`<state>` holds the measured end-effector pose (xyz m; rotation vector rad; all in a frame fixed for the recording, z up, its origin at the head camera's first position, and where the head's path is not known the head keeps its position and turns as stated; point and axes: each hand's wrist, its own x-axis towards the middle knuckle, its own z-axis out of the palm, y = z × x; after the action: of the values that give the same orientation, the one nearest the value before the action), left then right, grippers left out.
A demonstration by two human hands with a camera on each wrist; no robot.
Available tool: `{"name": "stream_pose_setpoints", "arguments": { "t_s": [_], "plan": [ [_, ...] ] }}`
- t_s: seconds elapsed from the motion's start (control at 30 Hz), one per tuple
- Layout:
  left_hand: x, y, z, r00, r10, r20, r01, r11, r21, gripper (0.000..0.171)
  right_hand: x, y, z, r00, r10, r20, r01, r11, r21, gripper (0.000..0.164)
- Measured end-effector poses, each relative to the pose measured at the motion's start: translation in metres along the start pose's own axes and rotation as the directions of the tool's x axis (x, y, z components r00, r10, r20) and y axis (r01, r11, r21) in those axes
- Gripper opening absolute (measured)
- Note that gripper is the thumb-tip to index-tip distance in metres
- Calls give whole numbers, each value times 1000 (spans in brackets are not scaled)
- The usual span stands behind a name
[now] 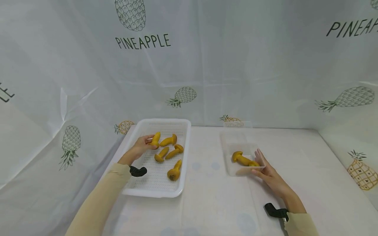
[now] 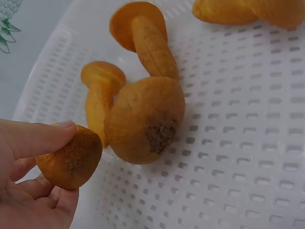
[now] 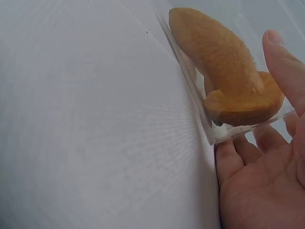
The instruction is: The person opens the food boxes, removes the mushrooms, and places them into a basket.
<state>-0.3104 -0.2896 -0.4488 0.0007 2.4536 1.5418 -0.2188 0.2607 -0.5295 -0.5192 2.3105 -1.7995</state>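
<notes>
In the head view my left hand [image 1: 142,147] pinches a yellow-brown mushroom [image 1: 155,139] at the left side of a white perforated basket [image 1: 185,157]. The left wrist view shows the thumb and fingers around that mushroom's cap [image 2: 76,160], which has a dark rough patch. Several more mushrooms [image 1: 174,170] lie apart in the basket. To the right, my right hand [image 1: 274,178] holds the near right corner of a clear plastic box [image 1: 231,170], thumb at the front and fingers along the side. Mushrooms [image 1: 242,160] lie inside it, one [image 3: 224,62] close to the wall.
The box's clear lid [image 1: 237,124] stands raised at its back. Both containers rest on a white-covered table [image 1: 206,200]. Behind and beside it hangs a pale sheet [image 1: 230,65] printed with pineapples.
</notes>
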Motion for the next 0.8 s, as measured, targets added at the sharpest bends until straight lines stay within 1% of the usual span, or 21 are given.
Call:
{"name": "stream_pose_setpoints", "arguments": {
  "t_s": [0.2, 0.43, 0.63, 0.8],
  "plan": [
    [5, -9, 1, 1000, -27, -14, 28, 998, 64, 67, 0, -1, 0, 1000, 9, 1, -9, 1000, -5, 88],
    [8, -14, 2, 998, -58, -12, 59, 995, 82, 67, 0, -1, 0, 1000, 12, 4, -12, 1000, -6, 88],
    [4, -10, 0, 998, -66, -7, 67, 990, 127, 65, 0, -2, 0, 1000, 12, 4, -12, 1000, -6, 88],
    [1, -2, -3, 999, -49, -5, 49, 983, 179, 66, 0, -1, 0, 1000, 22, 0, -22, 1000, -14, 88]
  ]
}}
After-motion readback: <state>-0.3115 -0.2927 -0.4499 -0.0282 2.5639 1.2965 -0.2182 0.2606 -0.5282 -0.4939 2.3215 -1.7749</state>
